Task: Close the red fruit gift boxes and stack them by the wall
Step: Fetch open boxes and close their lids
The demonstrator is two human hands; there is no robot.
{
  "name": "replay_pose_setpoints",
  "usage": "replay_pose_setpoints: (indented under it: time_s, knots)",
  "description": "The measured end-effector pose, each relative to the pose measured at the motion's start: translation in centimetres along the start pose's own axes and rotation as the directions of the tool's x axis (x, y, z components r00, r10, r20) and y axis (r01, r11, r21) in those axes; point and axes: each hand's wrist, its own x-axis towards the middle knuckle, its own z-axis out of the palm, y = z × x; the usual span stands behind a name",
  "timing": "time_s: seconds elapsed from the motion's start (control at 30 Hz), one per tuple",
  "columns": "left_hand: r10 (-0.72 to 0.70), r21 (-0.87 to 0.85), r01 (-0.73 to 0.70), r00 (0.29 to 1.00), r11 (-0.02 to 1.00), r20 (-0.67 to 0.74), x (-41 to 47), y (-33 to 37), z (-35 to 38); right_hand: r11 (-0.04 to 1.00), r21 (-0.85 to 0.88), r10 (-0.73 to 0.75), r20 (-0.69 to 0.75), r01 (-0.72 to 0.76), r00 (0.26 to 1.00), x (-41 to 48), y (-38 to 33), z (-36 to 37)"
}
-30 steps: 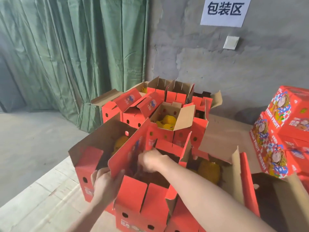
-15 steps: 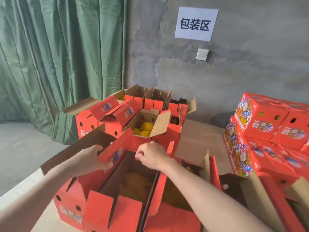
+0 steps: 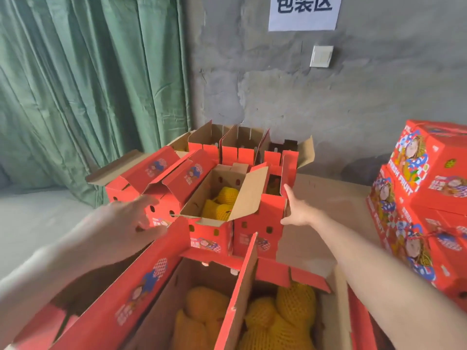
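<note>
Several open red fruit gift boxes stand in front of me. The nearest open box (image 3: 151, 281) fills the bottom, with yellow net-wrapped fruit (image 3: 283, 314) inside. Behind it a smaller open box (image 3: 209, 236) shows yellow fruit (image 3: 222, 203) between raised cardboard flaps. My left hand (image 3: 126, 223) hovers blurred over the left boxes, fingers apart, holding nothing. On the right, my right hand (image 3: 295, 210) is open, its fingers against the right side of another open box (image 3: 262, 223). Closed boxes (image 3: 419, 198) are stacked at the right by the wall.
A grey concrete wall (image 3: 278, 97) with a white paper sign (image 3: 304, 11) and a light switch (image 3: 321, 56) stands behind. A green curtain (image 3: 88, 84) hangs at the left. Flat brown cardboard (image 3: 328, 198) lies between the open boxes and the closed stack.
Both hands have let go of the nearest box's flaps and moved forward. My right hand now touches the box behind; my left hand is in motion over the left boxes.
</note>
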Motion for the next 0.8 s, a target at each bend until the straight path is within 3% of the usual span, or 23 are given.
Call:
replay_pose_setpoints:
  time_s: [0.03,0.07,0.13,0.2,0.27,0.33,0.47,0.57,0.7,0.8]
  knots:
    - [0.04,-0.014,-0.041,0.998,0.999,-0.05,2.7,1.3,0.2,0.996,0.088,-0.013,-0.024,0.015,1.0,0.7,0.5,0.6]
    - [0.08,-0.041,-0.08,0.997,0.996,-0.014,5.6,3.1,0.8,0.986,0.164,-0.026,-0.072,0.038,0.997,1.2,0.9,1.2]
    - [0.101,-0.063,-0.09,0.975,0.994,0.2,11.0,6.6,3.6,0.972,0.184,-0.107,-0.2,0.144,0.974,2.1,1.6,2.1]
    - [0.093,0.008,-0.103,0.928,0.995,0.362,15.1,9.2,7.5,0.964,-0.096,-0.264,-0.23,0.248,0.937,3.1,1.6,2.0]
    - [0.057,0.075,-0.099,0.897,0.992,0.438,17.9,10.5,10.7,0.894,-0.346,-0.349,-0.142,0.284,0.926,4.2,0.5,1.0]
    - [0.038,0.071,-0.076,0.9,0.995,0.433,19.9,10.6,13.9,0.882,-0.377,-0.318,-0.039,0.281,0.947,5.2,-1.2,0.0]
    - [0.001,-0.009,0.002,0.962,1.0,0.274,20.8,9.1,18.0,0.869,-0.394,-0.3,0.061,0.3,0.952,5.2,-2.2,-1.1]
    - [0.119,-0.209,-0.06,0.953,0.976,0.28,20.5,9.2,18.4,0.833,-0.45,-0.334,0.057,0.323,0.941,3.1,-0.7,-2.1]
    - [0.419,-0.481,-0.217,0.831,0.849,0.365,17.8,11.8,17.8,0.755,-0.542,-0.343,0.152,0.368,0.927,-0.4,2.1,-3.8]
    - [0.502,-0.59,-0.187,0.751,0.786,0.43,15.4,13.7,17.4,0.698,-0.598,-0.286,0.271,0.394,0.919,-3.6,4.0,-4.1]
